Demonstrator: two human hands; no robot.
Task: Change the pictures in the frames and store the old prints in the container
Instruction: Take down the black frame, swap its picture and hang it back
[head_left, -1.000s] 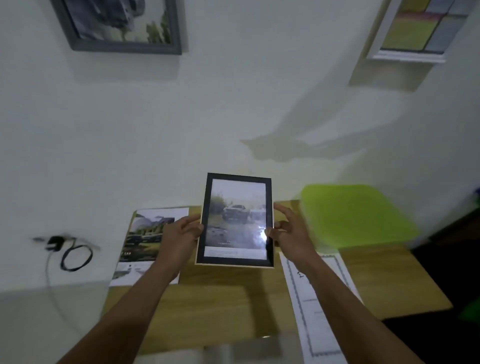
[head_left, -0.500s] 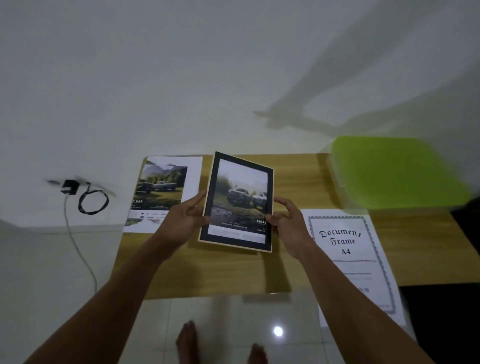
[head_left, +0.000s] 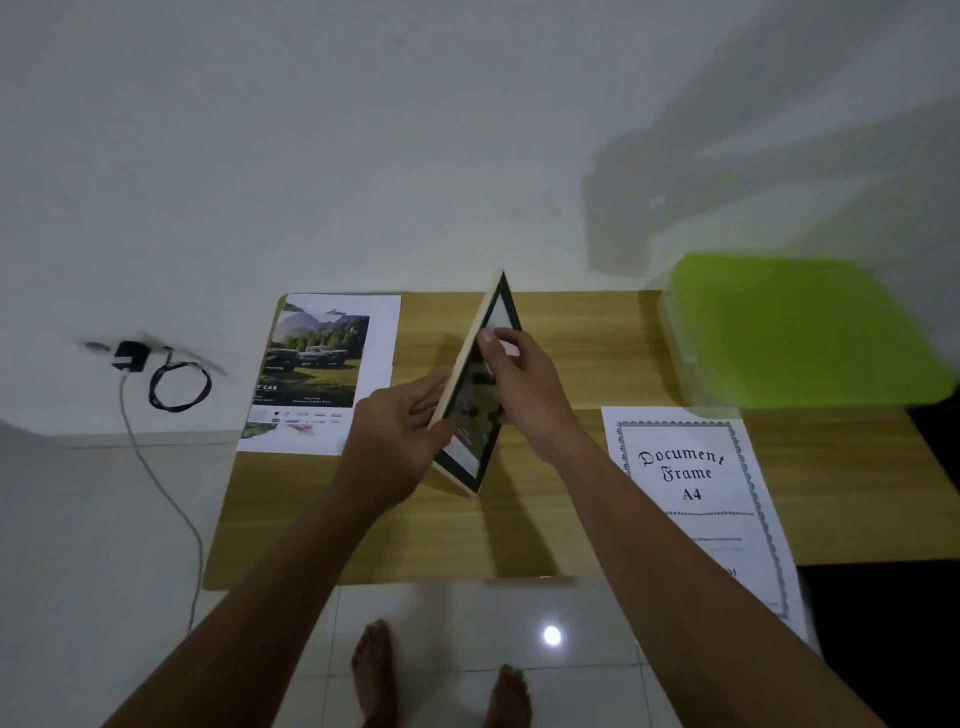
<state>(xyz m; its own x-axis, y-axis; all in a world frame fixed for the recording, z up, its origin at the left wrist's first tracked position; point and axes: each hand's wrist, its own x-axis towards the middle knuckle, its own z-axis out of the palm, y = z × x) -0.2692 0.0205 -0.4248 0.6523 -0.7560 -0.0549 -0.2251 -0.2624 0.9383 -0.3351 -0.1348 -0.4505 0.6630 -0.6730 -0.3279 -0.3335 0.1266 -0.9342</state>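
Above the middle of the wooden table (head_left: 519, 530), my two hands hold one black picture frame (head_left: 475, 415) turned almost edge-on, its glass side facing right and its pale back toward my left. My left hand (head_left: 397, 441) grips the pale left edge, fingers spread along it and thumb in front. My right hand (head_left: 524, 395) closes on the front, fingertips (head_left: 488, 338) pressed on the glass near the upper rim. The frame's lower corner hangs close over the tabletop; whether it touches I cannot tell. A car print is in the frame, seen only at a steep slant through the glass.

To my left, one loose car poster (head_left: 322, 371) lies flat at the table's far left corner, showing two vehicles on grass before trees. To my right, one sheet reading "Document Frame A4" (head_left: 696, 478) lies flat, its near end hanging over the table's front edge under my right forearm. So I count three sheets: one framed, two loose.

Beyond that sheet, at the far right corner, stands one clear plastic container (head_left: 680, 353) shut under a lime-green lid (head_left: 800, 327); its contents do not show.

On the white wall left of the table, a black charger (head_left: 130, 356) sits plugged in, its cable (head_left: 179, 387) looped beside it. Below the table edge, my two bare feet (head_left: 371, 670) stand on glossy white tiles (head_left: 130, 519).
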